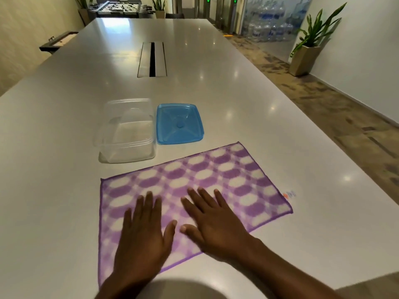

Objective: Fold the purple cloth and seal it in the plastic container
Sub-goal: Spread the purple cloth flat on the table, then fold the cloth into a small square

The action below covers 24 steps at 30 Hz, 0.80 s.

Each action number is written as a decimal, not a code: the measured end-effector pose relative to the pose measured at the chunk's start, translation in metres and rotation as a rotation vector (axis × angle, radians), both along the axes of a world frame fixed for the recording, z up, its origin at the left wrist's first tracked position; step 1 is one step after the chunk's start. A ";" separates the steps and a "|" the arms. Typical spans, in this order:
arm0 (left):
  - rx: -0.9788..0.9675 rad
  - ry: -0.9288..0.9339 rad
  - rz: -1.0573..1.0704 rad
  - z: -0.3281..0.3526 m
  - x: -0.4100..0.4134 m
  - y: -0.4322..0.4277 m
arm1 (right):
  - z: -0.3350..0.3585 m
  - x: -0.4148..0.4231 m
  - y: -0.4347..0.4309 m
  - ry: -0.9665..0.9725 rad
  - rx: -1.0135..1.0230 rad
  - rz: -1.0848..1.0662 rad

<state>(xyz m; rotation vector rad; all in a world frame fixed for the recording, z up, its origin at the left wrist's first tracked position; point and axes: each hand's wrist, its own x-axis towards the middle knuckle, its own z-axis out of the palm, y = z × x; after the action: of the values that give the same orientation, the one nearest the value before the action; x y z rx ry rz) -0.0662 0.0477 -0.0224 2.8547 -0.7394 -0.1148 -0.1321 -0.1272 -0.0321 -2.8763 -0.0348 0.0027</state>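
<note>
In the lower part of the frame two bare hands are laid flat on the purple cloth, palms down and fingers spread. The left hand is seen at lower centre-left, the right hand just beside it toward the centre. Nothing is held in either grip; both are wide and only pressed on the fabric, it seems in order to smooth it.

The cloth is spread in one layer on the white bench, so no fold is made yet, as far as can be judged. Its long axis runs from the lower left of the frame to the centre right, slanted to the bench edge. Both hands are placed on the near-left half of it. The far-right short edge, where a small orange label is seen, is well apart from the hands, and the right hand is nearer to it. The near-left corner is closer to the left hand. A fold across the long axis is therefore likely to begin from one of these ends.

Farther up, left of centre, the clear plastic container is standing open, just beyond the far edge of the cloth. The blue lid is lying beside it on the right, almost touching it.
</note>
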 end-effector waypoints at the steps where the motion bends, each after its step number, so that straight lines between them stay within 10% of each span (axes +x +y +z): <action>1: 0.005 -0.008 0.002 -0.002 0.002 0.006 | 0.000 -0.003 -0.010 0.001 -0.015 -0.012; 18: 0.205 0.113 0.176 0.026 0.015 0.067 | 0.020 -0.047 -0.152 -0.002 -0.027 -0.374; 24: -0.041 -0.051 -0.314 0.045 -0.015 0.099 | 0.038 -0.085 -0.152 -0.230 -0.035 -0.054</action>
<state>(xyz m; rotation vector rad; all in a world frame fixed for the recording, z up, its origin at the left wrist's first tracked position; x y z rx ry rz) -0.0811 0.1468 0.0226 2.6904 -1.1811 -0.0700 -0.2171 -0.2792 0.0055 -2.8963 -0.0016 -0.3411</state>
